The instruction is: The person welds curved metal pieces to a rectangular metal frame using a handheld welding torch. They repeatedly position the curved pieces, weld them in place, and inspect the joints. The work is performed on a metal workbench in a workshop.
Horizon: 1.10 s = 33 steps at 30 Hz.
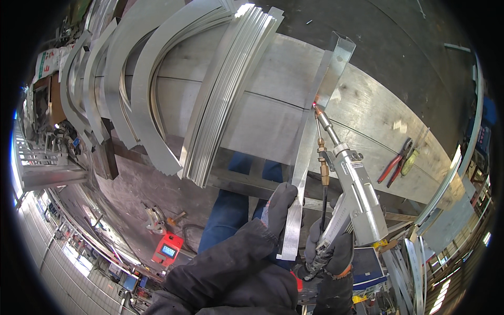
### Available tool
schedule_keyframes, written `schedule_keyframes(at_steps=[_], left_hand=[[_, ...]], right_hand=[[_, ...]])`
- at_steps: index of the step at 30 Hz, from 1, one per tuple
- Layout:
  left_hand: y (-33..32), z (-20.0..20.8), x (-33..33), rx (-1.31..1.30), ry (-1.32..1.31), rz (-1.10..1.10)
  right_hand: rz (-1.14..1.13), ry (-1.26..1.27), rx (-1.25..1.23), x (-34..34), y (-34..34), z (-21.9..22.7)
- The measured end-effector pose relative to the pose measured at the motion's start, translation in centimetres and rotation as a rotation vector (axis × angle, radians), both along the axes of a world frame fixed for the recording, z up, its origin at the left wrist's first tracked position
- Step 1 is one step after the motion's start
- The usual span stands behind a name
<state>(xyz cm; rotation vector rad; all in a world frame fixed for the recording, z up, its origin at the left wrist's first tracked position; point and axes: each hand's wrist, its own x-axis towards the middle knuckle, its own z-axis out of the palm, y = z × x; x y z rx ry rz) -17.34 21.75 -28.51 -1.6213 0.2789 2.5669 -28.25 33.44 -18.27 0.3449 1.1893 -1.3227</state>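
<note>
My left hand [281,206], in a dark glove, is closed around the near part of a long, thin sheet-metal profile [304,155]. The profile lies across the metal-topped table and reaches past its near edge. My right hand [338,254], also gloved, grips the handle of a silver welding torch [357,184] with a copper-coloured nozzle. A thin feed tube with brass fittings [323,157] runs along the torch's left side. The nozzle tip meets the profile about midway along the table, where a small red glow shows. The torch body partly hides the fingers of my right hand.
Left of the profile stands a bundle of straight metal strips [223,100], with stacks of curved metal plates [149,84] beyond. Red-handled pliers [395,163] and a yellow-green-handled tool [410,161] lie at the right. A red device with a screen [168,249] sits lower left.
</note>
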Motion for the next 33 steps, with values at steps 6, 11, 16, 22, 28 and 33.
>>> schedule_keyframes(at_steps=[6, 11, 16, 22, 28, 33], left_hand=[[-0.9, 0.5, -0.1, -0.017, 0.0, -0.098], [-0.6, 0.5, -0.2, -0.028, -0.012, -0.074], [-0.8, 0.9, -0.1, -0.051, -0.012, -0.109], [-0.2, -0.3, 0.1, -0.274, -0.021, -0.176], [0.9, -1.1, 0.7, -0.413, -0.007, -0.174], [1.6, -1.8, 1.0, -0.452, -0.011, -0.183]], right_hand=[[-0.031, 0.005, -0.057, 0.1, 0.4, -0.4], [-0.014, 0.044, -0.021, 0.1, 0.1, -0.2], [-0.008, 0.052, 0.019, 0.3, -0.4, 0.1], [0.05, 0.075, 0.077, 0.3, -0.9, 0.1], [-0.01, 0.07, 0.013, 0.9, 0.4, -0.8], [0.084, 0.07, 0.094, 1.7, 3.6, -1.9]])
